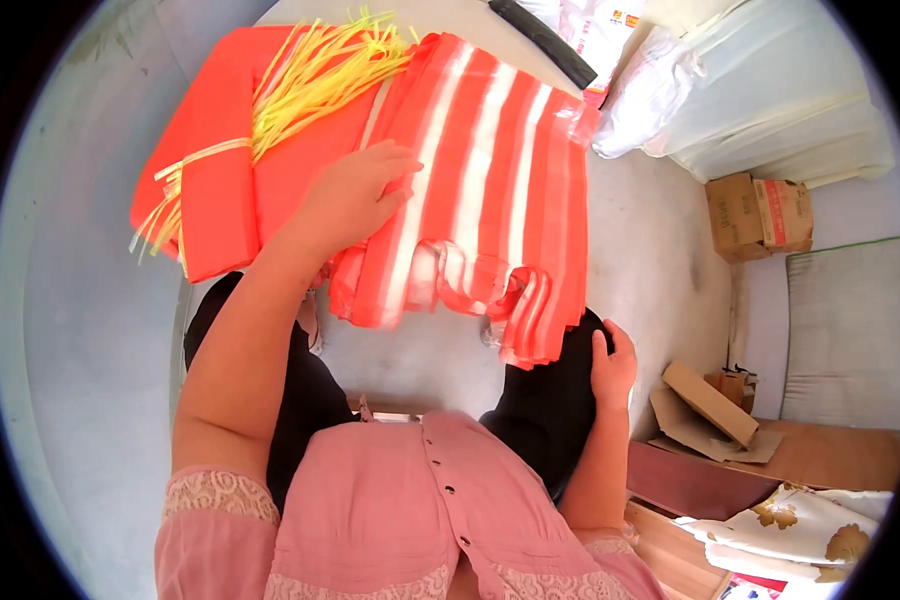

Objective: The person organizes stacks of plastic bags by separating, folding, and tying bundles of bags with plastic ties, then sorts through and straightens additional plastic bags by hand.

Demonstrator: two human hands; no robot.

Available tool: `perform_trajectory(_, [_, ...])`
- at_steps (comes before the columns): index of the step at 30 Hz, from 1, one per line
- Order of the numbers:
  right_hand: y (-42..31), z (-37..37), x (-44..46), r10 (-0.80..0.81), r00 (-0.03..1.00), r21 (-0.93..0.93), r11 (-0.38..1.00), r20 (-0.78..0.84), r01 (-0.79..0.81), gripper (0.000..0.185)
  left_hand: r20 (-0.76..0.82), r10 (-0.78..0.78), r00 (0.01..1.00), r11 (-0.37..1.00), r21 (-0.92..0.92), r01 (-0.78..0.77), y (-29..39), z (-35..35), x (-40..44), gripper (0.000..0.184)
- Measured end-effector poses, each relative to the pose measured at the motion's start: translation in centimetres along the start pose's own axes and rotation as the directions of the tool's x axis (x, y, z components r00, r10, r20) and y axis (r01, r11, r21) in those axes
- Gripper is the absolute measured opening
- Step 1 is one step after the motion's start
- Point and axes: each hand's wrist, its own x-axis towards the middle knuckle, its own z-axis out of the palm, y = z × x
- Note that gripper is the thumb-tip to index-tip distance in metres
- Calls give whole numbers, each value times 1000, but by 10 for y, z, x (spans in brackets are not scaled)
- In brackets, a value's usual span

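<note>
Resting spread on a seemingly unbound striped stack (470, 160), your left hand (365, 193) has a banded red bundle (220, 215) leftward; your right hand (613, 368), fingers parted, touches your knee (568, 385).

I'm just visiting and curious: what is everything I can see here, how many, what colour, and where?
Striped pile: one, layers uncountable, red-orange and white, top centre
Red-orange material: one pile, beside the stripes, at picture left
Yellow strips: one bunch, on that material
Black bar: one, top, on the floor
White sack: one, right of the bar
Cardboard box: one, brown, far right
Opened cardboard: brown, pieces unclear, lower right
Flowered cloth: white and brown, folds hide the count, bottom right
Shirt: one, pink, bottom centre
Trousers: one pair, black, below the pile
Hands: two, bare; left on the striped pile, right on the knee
</note>
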Motion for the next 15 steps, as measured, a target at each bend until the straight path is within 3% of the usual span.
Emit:
perform_trajectory(1, [-2,1,2,-3,1000,64,998,-19,4,41,-7,70,998,997,40,-69,-1,4,-1,34])
perform_trajectory(3, [-8,-2,5,-29,1000,16,999,11,29,41,89,81,993,990,110,-90,-2,14,3,31])
perform_trajectory(7, [-8,-1,9,-57,998,-20,998,29,58,39,291,-26,956,983,180,-28,27,9,16,28])
perform_trajectory(9, [-8,1,9,-67,997,-32,997,33,68,37,197,108,974,979,151,-139,26,9,7,35])
perform_trajectory(11, [-7,2,10,-75,997,-35,997,35,76,36,238,31,971,986,151,-68,29,8,9,44])
perform_trajectory(13, [-4,2,11,-69,997,-49,996,42,71,36,404,-248,881,963,198,181,47,3,23,56])
perform_trajectory(15, [-2,0,10,-53,997,-74,996,56,57,36,307,-19,952,978,204,-46,15,25,4,61])
